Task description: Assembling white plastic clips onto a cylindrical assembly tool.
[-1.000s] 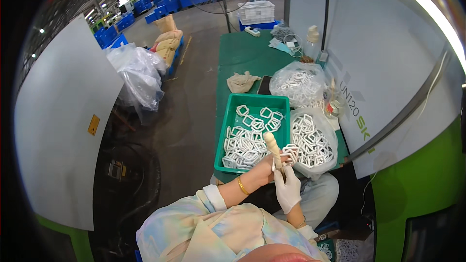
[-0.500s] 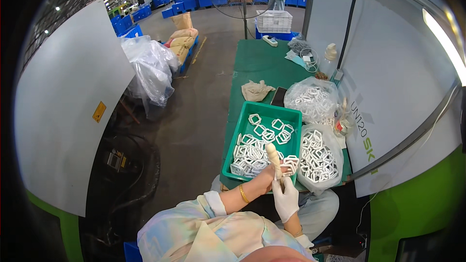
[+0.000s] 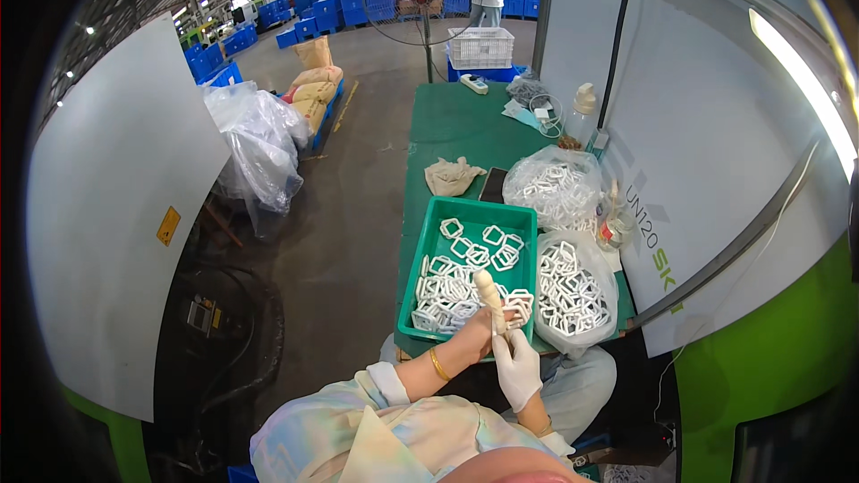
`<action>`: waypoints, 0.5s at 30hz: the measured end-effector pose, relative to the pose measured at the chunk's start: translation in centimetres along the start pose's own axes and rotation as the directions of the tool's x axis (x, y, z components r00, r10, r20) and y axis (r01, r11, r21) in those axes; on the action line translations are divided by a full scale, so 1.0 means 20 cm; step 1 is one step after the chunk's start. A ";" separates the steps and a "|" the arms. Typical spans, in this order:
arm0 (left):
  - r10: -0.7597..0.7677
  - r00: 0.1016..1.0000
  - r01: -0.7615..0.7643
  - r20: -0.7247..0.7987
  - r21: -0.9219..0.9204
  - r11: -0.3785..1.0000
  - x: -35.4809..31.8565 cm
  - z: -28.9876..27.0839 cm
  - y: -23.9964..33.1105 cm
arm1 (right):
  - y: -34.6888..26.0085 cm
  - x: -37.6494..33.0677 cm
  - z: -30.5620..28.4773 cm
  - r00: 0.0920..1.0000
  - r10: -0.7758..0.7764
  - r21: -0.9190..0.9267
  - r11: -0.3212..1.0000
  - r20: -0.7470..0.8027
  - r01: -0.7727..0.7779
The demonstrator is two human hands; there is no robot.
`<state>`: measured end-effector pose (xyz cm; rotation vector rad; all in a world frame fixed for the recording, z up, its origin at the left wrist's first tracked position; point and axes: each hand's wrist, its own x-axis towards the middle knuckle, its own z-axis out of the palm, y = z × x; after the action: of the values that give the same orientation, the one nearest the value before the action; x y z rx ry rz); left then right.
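1. Since half a second ago, the whole view has slid a little to the left and down; the green tray (image 3: 483, 206) and the table (image 3: 447, 121) shift together with my hands, so I think it is my head which has moved.

2. My bare left hand (image 3: 472, 338) is closed on a few white frames (image 3: 521, 303), held above the near right part of the tray. This hold looks the same as before.

3. A cream, ridged stick (image 3: 489, 292) rises, slightly tilted, between my hands. My gloved right hand (image 3: 517, 377) is at its lower end, just beside the left. The glove's fingers are curled, but whether they are clamped on the stick, I cannot tell.

4. For the work, I judge that this small change means no progress: the same frames are in my fingers.

5. Other frames lie in the tray, in a dense heap near me and a looser group farther away. Right of the tray, an open clear bag (image 3: 582, 342) holds many more. Behind the tray lies a crumpled beige cloth (image 3: 454, 177).
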<state>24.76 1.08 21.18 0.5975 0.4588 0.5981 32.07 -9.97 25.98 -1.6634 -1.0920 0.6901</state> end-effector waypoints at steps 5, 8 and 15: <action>0.062 0.998 -0.057 -0.024 0.176 0.983 0.05 -0.07 -0.04 | -0.02 0.00 -0.03 1.000 0.013 0.070 0.997 -0.024 -0.011; 0.137 0.990 -0.123 -0.043 0.246 0.961 0.06 -0.12 -0.09 | -0.05 -0.01 -0.04 0.998 0.065 0.072 0.995 -0.017 -0.064; 0.141 0.990 -0.139 0.014 0.274 0.952 0.04 -0.04 -0.07 | 0.00 -0.03 -0.06 0.999 0.037 0.107 0.994 -0.028 -0.034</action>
<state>25.47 0.88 19.59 0.8990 0.5114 0.6765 32.85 -10.95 26.44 -1.6003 -0.9896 0.7312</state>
